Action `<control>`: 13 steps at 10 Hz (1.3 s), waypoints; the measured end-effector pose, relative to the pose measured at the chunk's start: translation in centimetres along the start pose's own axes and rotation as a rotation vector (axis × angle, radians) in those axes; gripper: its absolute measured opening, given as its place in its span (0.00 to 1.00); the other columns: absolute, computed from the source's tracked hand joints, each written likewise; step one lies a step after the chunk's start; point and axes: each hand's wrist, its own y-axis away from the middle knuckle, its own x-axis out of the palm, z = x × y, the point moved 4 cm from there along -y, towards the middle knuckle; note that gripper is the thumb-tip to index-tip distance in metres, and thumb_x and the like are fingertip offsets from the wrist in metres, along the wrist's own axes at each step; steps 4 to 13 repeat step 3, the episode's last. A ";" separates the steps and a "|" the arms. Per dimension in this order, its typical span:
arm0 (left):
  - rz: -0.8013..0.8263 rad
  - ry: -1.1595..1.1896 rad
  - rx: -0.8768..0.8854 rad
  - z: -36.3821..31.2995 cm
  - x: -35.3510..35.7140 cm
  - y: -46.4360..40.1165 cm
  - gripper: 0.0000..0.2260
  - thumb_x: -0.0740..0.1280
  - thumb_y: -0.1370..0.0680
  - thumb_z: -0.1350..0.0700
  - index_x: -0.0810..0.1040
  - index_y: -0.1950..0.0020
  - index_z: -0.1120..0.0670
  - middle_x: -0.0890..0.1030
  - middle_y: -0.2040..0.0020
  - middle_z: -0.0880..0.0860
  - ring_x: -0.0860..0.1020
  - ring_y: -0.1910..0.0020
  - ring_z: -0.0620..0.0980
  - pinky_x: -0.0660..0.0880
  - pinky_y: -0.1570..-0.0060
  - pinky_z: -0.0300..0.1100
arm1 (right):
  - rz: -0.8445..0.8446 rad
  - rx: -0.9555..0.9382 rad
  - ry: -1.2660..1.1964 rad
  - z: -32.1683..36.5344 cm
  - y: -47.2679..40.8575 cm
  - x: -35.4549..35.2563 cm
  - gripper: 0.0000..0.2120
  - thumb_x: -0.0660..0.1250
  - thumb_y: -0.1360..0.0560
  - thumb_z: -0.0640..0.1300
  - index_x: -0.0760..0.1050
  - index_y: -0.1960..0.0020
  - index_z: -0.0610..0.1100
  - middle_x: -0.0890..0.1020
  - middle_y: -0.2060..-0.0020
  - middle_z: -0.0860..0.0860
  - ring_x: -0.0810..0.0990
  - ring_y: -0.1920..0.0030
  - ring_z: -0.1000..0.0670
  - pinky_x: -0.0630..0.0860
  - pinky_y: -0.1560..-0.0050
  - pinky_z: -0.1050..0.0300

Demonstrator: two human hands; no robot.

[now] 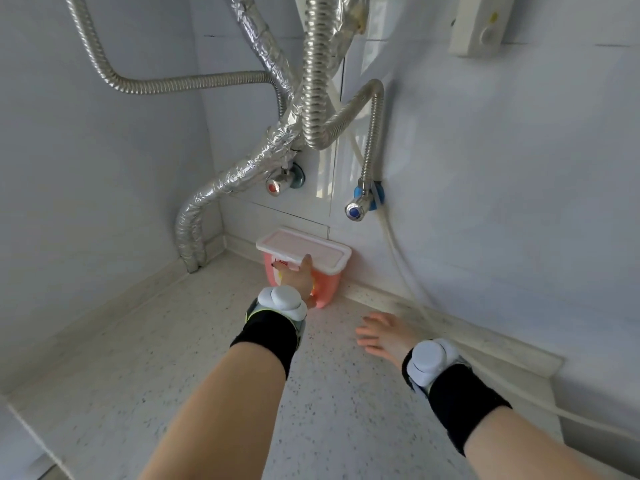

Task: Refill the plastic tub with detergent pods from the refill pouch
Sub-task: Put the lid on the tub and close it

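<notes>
Right now the pink translucent plastic tub w/ its pale flat lid [303, 245] sits at the back of the speckled grey-white countertop [207, 358], against the wall under the corrugated metal hoses [317, 81]. Left hand [298, 278] is on its front face, fingers reaching up to the lid rim; full grip can't be told. Right hand [379, 336] rests flat, fingers spread. Refill pouch not in view. Best to grip low & firm, then slide it fwd before lifting.

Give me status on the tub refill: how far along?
Done: nothing visible; the tub sits against the wall, lid on. In hand: left hand holds the tub's front; right hand rests open on the counter. Left: open it, pour pods in. No pouch in view.
</notes>
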 end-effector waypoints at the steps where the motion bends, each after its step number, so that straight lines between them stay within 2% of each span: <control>1: 0.062 -0.153 0.004 0.2 -0.1 -0.1 0.40 0.63 0.28 0.37 0.54 0.24 0.56 0.67 0.29 0.55 0.70 0.33 0.61 0.70 0.36 0.58 | -0.022 0.003 -0.049 -0.1 1.0 -0.9 0.22 0.51 0.19 0.36 0.50 0.30 0.25 0.57 0.30 0.29 0.65 0.32 0.29 0.54 0.25 0.46; 2: 0.154 -0.202 -0.080 -0.6 -0.2 1.9 0.29 0.58 0.23 0.38 0.70 0.35 0.61 0.74 0.36 0.63 0.76 0.49 0.60 0.75 0.45 0.55 | -0.044 -0.073 -0.057 0.1 2.4 -1.4 0.18 0.57 0.20 0.38 0.64 0.31 0.33 0.73 0.36 0.34 0.76 0.42 0.38 0.69 0.35 0.48; 3: 0.130 -0.282 -0.126 -2.3 -1.0 5.2 0.24 0.56 0.25 0.33 0.70 0.53 0.55 0.74 0.48 0.58 0.75 0.54 0.55 0.72 0.41 0.53 | -0.071 -0.140 -0.072 1.6 5.2 -2.0 0.17 0.61 0.21 0.40 0.68 0.34 0.36 0.78 0.41 0.35 0.78 0.41 0.38 0.73 0.37 0.48; 13: 0.130 -0.282 -0.126 -2.3 -1.0 5.2 0.24 0.56 0.25 0.33 0.70 0.53 0.55 0.74 0.48 0.58 0.75 0.54 0.55 0.72 0.41 0.53 | -0.071 -0.140 -0.072 1.6 5.2 -2.0 0.17 0.61 0.21 0.40 0.68 0.34 0.36 0.78 0.41 0.35 0.78 0.41 0.38 0.73 0.37 0.48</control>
